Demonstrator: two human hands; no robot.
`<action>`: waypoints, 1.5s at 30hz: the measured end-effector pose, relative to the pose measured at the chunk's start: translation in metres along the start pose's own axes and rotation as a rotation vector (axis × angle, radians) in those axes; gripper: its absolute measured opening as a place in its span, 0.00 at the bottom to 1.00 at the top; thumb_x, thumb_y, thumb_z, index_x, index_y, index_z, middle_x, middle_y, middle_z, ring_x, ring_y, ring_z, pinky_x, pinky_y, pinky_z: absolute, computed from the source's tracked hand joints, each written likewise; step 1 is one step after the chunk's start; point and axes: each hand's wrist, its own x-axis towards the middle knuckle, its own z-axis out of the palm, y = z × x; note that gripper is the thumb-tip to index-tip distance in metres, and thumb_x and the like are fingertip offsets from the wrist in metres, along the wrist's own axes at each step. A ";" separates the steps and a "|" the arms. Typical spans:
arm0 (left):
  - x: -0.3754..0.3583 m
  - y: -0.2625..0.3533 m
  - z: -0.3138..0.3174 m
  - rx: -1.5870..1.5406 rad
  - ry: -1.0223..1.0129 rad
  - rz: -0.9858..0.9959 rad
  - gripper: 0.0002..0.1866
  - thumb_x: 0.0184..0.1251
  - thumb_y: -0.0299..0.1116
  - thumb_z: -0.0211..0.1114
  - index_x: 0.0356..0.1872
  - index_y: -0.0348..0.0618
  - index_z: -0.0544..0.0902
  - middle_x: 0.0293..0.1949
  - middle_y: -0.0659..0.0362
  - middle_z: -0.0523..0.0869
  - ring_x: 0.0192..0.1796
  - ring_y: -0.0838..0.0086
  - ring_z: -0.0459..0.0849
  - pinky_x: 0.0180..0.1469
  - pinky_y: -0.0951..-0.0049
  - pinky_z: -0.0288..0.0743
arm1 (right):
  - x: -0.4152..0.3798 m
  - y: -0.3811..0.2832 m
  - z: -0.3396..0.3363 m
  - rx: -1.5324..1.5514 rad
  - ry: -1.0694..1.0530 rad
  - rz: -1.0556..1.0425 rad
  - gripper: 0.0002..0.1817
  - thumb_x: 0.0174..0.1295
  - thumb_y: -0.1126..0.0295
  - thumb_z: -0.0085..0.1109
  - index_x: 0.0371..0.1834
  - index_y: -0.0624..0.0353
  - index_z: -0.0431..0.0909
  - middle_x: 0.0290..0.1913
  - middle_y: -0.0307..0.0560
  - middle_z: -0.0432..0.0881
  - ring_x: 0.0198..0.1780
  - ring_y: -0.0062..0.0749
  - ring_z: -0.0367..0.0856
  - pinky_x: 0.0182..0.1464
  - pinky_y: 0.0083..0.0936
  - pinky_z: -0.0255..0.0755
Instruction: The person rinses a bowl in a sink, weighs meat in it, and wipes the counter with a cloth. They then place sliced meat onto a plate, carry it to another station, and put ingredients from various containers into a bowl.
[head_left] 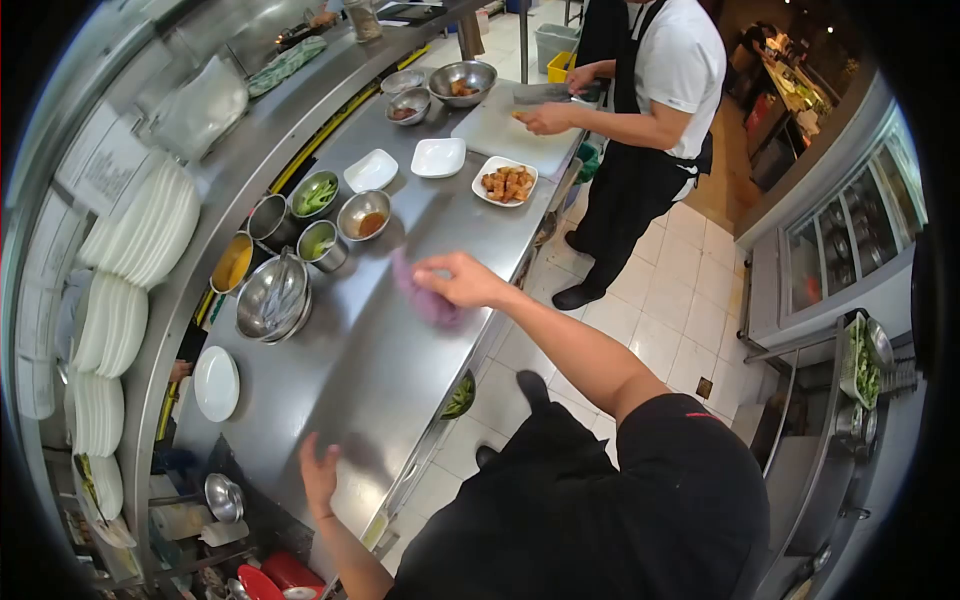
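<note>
One cloth (432, 304), pale purple, limp, crumpled, blurred, pinched in the right hand (457, 280); left hand (319, 478), fingers spread

One purple cloth (432, 303). Three square white dishes (371, 170) (food (507, 183) in just one). One round white plate (217, 383). Four deep metal pots (328, 258), one metal bowl (347, 226) with brown stuff (371, 223), and one pile of metal bowls (248, 303) (too snug to count). Three round bowls (460, 101) by one big white board (490, 135). One knife (540, 94). Four piles of white plates (108, 320) on the shelf (200, 235). One other person (682, 60), with two hands (550, 118) showing.
</note>
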 end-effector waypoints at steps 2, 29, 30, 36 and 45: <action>0.013 0.052 -0.023 0.069 -0.129 -0.163 0.28 0.67 0.42 0.65 0.62 0.35 0.74 0.62 0.39 0.75 0.71 0.47 0.66 0.66 0.47 0.64 | 0.010 0.010 -0.027 -0.056 -0.024 -0.029 0.15 0.67 0.63 0.57 0.47 0.64 0.83 0.44 0.58 0.86 0.47 0.47 0.84 0.53 0.36 0.75; 0.107 0.475 0.235 -0.977 -0.339 -0.267 0.23 0.68 0.22 0.60 0.65 0.37 0.71 0.51 0.52 0.81 0.38 0.73 0.85 0.36 0.76 0.84 | 0.111 0.242 -0.180 -0.065 -0.223 0.389 0.21 0.55 0.75 0.53 0.54 0.60 0.79 0.31 0.57 0.83 0.32 0.45 0.82 0.41 0.36 0.76; 0.099 0.468 0.230 -0.990 -0.305 -0.277 0.24 0.68 0.21 0.59 0.65 0.38 0.71 0.52 0.52 0.81 0.38 0.75 0.85 0.36 0.77 0.83 | 0.110 0.235 -0.175 -0.049 -0.278 0.397 0.21 0.55 0.75 0.54 0.54 0.60 0.79 0.31 0.57 0.83 0.32 0.45 0.83 0.42 0.36 0.77; 0.071 0.444 0.200 -1.013 -0.288 -0.339 0.24 0.68 0.24 0.61 0.65 0.38 0.71 0.57 0.51 0.78 0.46 0.71 0.84 0.43 0.75 0.84 | 0.102 0.219 -0.162 -0.096 -0.504 0.329 0.24 0.61 0.77 0.53 0.62 0.64 0.72 0.34 0.53 0.83 0.29 0.32 0.83 0.34 0.30 0.77; 0.071 0.444 0.168 -0.654 -0.124 0.001 0.23 0.62 0.26 0.65 0.60 0.44 0.76 0.57 0.51 0.79 0.51 0.64 0.82 0.47 0.69 0.81 | 0.111 0.173 -0.186 -0.260 -0.464 0.022 0.15 0.61 0.75 0.55 0.52 0.64 0.77 0.45 0.57 0.80 0.50 0.50 0.78 0.55 0.40 0.72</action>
